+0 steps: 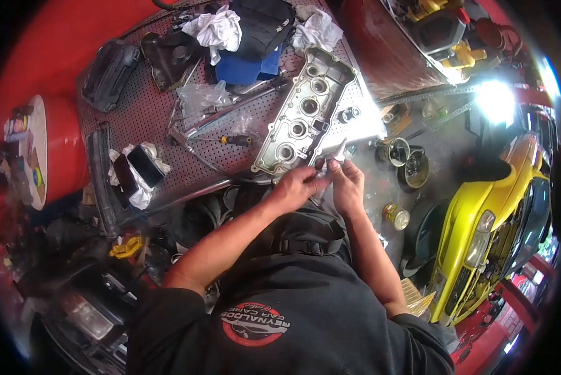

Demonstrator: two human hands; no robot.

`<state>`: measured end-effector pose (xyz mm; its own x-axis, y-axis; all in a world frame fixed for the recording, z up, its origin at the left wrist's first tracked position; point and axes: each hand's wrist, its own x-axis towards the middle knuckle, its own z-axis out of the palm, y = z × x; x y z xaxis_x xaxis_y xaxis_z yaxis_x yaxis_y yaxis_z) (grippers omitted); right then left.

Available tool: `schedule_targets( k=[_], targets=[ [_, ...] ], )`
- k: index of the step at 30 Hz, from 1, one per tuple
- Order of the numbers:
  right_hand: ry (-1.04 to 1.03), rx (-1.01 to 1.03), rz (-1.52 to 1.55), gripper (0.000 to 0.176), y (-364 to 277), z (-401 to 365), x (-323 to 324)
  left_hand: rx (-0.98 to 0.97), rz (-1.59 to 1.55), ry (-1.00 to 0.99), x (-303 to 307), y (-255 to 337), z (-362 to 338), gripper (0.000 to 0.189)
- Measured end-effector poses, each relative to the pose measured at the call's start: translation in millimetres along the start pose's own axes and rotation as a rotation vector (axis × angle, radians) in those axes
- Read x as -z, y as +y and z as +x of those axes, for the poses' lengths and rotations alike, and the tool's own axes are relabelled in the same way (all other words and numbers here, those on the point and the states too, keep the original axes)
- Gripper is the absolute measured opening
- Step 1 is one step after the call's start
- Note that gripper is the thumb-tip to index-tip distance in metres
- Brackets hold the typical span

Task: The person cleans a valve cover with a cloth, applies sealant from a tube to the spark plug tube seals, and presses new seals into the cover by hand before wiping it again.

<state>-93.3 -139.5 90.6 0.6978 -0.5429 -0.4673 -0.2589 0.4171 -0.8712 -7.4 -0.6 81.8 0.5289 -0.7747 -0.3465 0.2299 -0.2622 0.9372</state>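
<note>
One view, head camera; clock read from the hands, 12 pointing away from the body.

Right hand (348, 182): fingers closed, thumb pressed against the base of a whitish pointed nozzle (341, 152), tip up toward 12 to 1. What lies below the nozzle is mostly hidden by the hand. Left hand (298, 187): fingers bent inward, close beside the right hand; cannot tell whether they grip anything.

Nozzle position: near the lower right corner of a metal engine cover (303, 118), which lies tilted across the 12 o'clock side, round openings in a row. Perforated worktop (161, 119) beneath the cover.

Also on the worktop: small metal part (350, 114) at 1; screwdriver (236, 140) at 10; clear plastic bag (204, 97) at 10, farther out; blue box (240, 70) at 11.

Off the worktop: yellow bumper (456, 234) toward 4.
</note>
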Motion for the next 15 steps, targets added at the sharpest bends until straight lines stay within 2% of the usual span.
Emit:
schedule_targets(
  k=[3,6,7,10,13,15],
  targets=[
    [-0.042,0.029,-0.146,0.025,-14,-13,3,-0.002,0.145,-0.040,-11,15,-18,0.027],
    [-0.039,0.179,-0.134,0.028,-21,-22,5,-0.135,0.099,0.140,-40,12,-27,0.025],
    [-0.057,0.217,-0.155,0.028,-24,-25,11,-0.231,0.166,0.183,-49,9,-30,0.024],
    [-0.081,0.245,-0.216,0.028,-19,-29,40,-0.129,0.267,0.201,-78,12,-34,0.026],
    [-0.101,0.248,-0.337,0.027,-33,-43,67,-0.102,0.523,0.085,-91,25,-32,0.028],
    [-0.219,0.342,-0.532,0.027,-42,-47,98,-0.337,0.761,0.333,-100,51,-45,0.024]
  ],
)
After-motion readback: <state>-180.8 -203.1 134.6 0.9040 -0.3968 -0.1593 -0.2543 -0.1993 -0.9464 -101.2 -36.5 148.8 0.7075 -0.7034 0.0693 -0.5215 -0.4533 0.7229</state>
